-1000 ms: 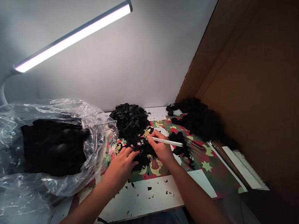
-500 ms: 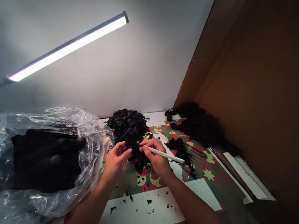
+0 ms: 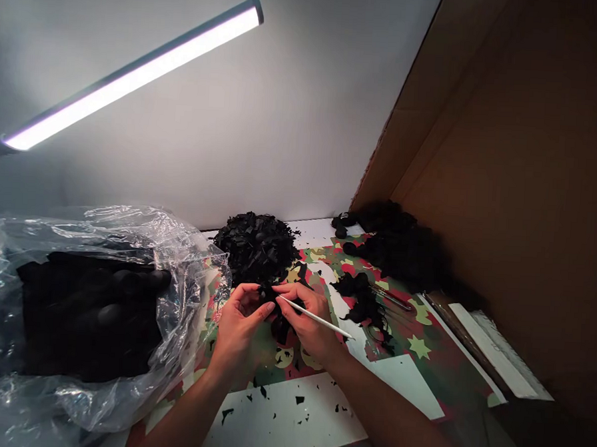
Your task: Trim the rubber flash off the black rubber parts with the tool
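My left hand [image 3: 241,320] is closed in a pinch on a small black piece [image 3: 266,292], mostly covered by the fingers. Close beside it, my right hand [image 3: 309,321] grips a thin white stick [image 3: 330,324], its far end slanting down to the right. The right fingertips meet the same black piece; whether they also hold it I cannot tell. Just behind both hands rises a heap of black scraps [image 3: 255,244]. More dark bits lie under the fingers, partly hidden.
At left, a clear plastic bag [image 3: 186,258] holds black material [image 3: 88,319]. Black clumps [image 3: 397,252] lie at the back right, beside a cardboard wall [image 3: 505,194]. A lit lamp [image 3: 136,75] hangs above. Black flecks dot a white sheet [image 3: 268,422] on the patterned mat [image 3: 441,371].
My hands have come together, fingertips now nearly touching at the black piece. The stick has shifted left, its far end dropping lower. The view has moved slightly.
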`<state>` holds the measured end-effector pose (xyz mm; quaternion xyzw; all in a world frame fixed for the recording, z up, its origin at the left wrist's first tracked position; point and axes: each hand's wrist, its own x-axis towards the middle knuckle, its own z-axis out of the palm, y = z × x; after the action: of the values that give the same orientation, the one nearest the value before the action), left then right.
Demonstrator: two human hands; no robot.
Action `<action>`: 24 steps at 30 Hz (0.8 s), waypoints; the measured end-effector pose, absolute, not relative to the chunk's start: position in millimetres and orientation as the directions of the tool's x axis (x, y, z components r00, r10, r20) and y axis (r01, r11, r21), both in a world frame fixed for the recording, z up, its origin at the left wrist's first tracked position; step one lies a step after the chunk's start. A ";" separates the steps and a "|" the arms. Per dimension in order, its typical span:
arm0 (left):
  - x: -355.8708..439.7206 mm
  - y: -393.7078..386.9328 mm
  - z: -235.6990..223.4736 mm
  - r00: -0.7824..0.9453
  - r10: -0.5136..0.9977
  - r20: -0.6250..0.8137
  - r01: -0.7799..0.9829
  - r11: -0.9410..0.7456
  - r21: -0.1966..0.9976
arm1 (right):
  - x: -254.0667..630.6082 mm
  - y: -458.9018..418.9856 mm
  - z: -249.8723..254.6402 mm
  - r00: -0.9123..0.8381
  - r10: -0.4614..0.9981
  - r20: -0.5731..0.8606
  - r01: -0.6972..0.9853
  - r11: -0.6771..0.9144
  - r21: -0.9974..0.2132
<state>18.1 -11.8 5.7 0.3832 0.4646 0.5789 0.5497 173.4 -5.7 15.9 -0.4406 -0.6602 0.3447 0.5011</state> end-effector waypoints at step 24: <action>15.3 -10.8 7.6 -0.125 0.973 -0.196 -0.535 0.100 0.839 | 178.1 4.8 19.6 -0.120 0.930 0.348 0.183 0.365 -0.913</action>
<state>15.3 -10.8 7.6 0.2584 0.4233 0.6191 0.6088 178.1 4.8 19.6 -0.4269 -0.6517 0.3677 0.5078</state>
